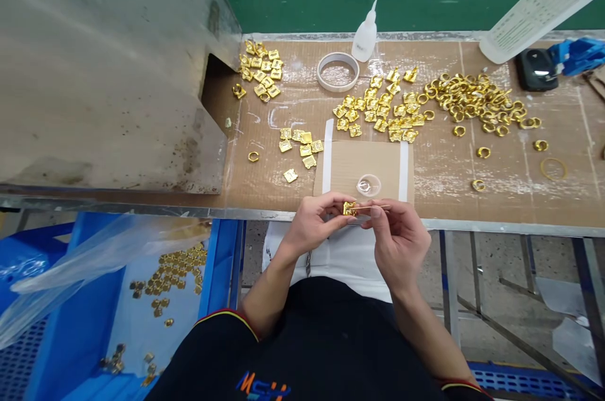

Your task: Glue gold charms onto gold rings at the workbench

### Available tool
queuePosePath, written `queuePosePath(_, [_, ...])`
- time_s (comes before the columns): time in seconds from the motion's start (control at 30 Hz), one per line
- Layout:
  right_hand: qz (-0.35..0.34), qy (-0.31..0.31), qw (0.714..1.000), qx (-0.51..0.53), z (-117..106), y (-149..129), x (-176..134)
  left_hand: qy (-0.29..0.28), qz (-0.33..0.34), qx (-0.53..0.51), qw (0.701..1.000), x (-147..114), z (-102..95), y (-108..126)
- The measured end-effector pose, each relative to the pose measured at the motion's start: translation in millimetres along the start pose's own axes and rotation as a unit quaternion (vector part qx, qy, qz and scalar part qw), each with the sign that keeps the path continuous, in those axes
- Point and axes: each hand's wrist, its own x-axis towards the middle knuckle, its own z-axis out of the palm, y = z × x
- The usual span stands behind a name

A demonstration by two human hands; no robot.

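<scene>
Between the thumb and fingers of my left hand is a small gold-coloured metal piece, held just over the table's front edge. My right hand pinches a thin wooden stick, whose tip meets the gold piece. Just beyond my hands, a small clear round dish rests on a cardboard sheet with white tape strips along its sides. Several flat gold pieces lie to the left of the sheet. More gold pieces are gathered behind it, beside a heap of gold rings.
A metal box takes up the table's left side. At the back stand a tape roll and a white squeeze bottle. A large bottle leans in at right near a black device. Lower left, a blue bin holds gold pieces.
</scene>
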Motion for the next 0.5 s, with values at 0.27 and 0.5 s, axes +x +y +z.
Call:
queuePosePath(0.27, [-0.022, 0.0, 0.999, -0.031, 0.6, 1.5, -1.1, -0.002, 0.002, -0.001, 1.0, -0.5, -0.5, -1.3])
queuePosePath(0.5, [-0.037, 0.004, 0.997, -0.067, 0.2, 2.7, -1.5, -0.007, -0.001, -0.005, 1.0, -0.7, -0.9, -2.9])
